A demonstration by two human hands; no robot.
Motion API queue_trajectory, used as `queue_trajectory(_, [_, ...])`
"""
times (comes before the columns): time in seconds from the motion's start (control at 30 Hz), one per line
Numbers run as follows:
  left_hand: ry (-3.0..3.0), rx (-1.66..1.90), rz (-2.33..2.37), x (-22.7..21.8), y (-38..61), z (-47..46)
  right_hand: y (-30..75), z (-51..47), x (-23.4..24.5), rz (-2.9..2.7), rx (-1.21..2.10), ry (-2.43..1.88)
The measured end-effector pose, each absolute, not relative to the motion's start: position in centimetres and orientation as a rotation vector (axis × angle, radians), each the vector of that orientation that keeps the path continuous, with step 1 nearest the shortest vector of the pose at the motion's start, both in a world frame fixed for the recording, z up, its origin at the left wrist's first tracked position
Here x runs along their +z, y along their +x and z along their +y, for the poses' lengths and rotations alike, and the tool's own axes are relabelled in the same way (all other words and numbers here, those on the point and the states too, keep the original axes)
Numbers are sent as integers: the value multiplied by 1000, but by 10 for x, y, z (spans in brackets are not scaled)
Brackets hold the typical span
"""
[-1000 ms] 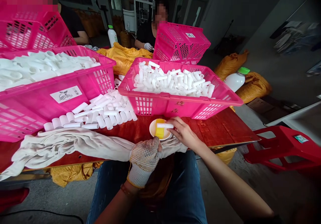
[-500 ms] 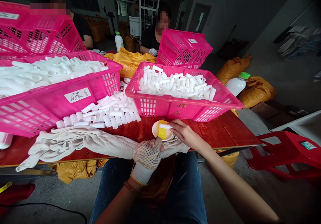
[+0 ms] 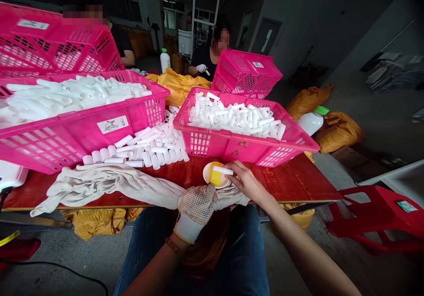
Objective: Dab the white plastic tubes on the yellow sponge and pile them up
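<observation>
My right hand [image 3: 247,182], bare, pinches a short white tube [image 3: 222,170] between thumb and fingers. The tube lies just above a small white dish [image 3: 207,175] holding a yellow sponge [image 3: 216,177]. My left hand [image 3: 195,210] wears a white knit glove with a dotted palm and rests beside the dish's lower rim, over a crumpled off-white cloth [image 3: 109,185]. Its fingers are curled out of sight, so any grip is hidden. Loose white tubes [image 3: 152,148] lie on the red table [image 3: 291,183] beyond the dish.
Two pink plastic baskets [image 3: 241,148] filled with white tubes stand on the table, with more pink baskets stacked behind. A co-worker's gloved hand [image 3: 202,68] is across the table. Orange sacks, a white bottle [image 3: 310,123] and a red stool [image 3: 374,218] lie to the right.
The whole scene has shifted slightly right and down as my head moved. My right hand still pinches the tube above the dish. The co-worker's gloved hand now shows a small white tube.
</observation>
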State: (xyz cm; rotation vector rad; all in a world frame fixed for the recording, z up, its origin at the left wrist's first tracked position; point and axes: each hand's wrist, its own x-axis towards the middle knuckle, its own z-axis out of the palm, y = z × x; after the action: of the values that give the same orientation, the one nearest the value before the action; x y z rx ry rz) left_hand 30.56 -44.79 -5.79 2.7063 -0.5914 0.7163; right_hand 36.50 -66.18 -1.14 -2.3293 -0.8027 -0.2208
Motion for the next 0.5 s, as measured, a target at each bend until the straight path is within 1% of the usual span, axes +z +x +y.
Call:
queue_trajectory(0.17, [2704, 713, -560, -60, 308, -447, 366, -662, -11, -832, -188, -2367])
queue_trajectory(0.3, [2712, 569, -532, -59, 303, -450, 364, -662, -14, -790, -243, -2359])
queue_trajectory(0.43, [2737, 477, -495, -47, 297, -454, 364, -662, -21, -800, -240, -2393])
queue_trajectory(0.5, [2715, 439, -555, -34, 301, -442, 362, -662, -21, -784, -276, -2400])
